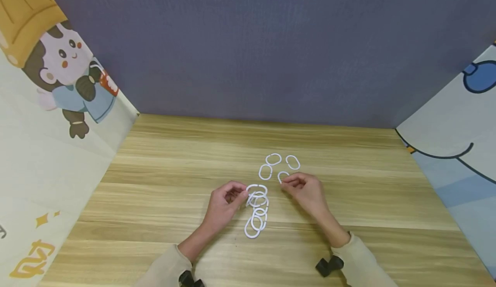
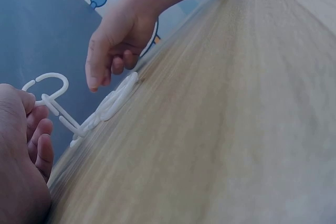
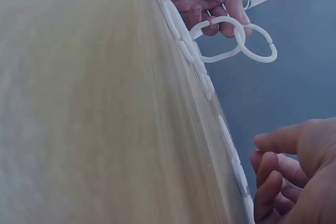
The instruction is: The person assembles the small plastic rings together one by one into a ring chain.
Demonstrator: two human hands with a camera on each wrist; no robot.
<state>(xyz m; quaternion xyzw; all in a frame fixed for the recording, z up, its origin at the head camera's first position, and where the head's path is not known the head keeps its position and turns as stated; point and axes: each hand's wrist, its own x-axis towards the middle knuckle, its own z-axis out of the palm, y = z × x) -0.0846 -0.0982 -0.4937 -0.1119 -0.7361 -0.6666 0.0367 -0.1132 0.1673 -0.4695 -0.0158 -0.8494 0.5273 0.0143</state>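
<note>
My left hand [image 1: 221, 207] pinches a white C-shaped plastic link [image 1: 257, 188] between thumb and fingertips. This link is the upper end of a chain [image 1: 258, 213] of several linked white rings, the rest of which lies on the table. In the right wrist view, the pinched link [image 3: 265, 57] hangs in another raised link [image 3: 219, 57]. My right hand [image 1: 308, 192] hovers over a loose white link [image 1: 280, 174], partly hidden by its fingers in the head view. The right wrist view shows this hand with loosely bent fingers and nothing between them.
Loose white links lie beyond my hands: one [image 1: 265, 172] and another [image 1: 273, 159] close together, a third [image 1: 292, 162] farther right. The wood-grain table [image 1: 174, 157] ends at a dark blue back panel [image 1: 248, 54]. Printed side panels [image 1: 97, 136] flank it.
</note>
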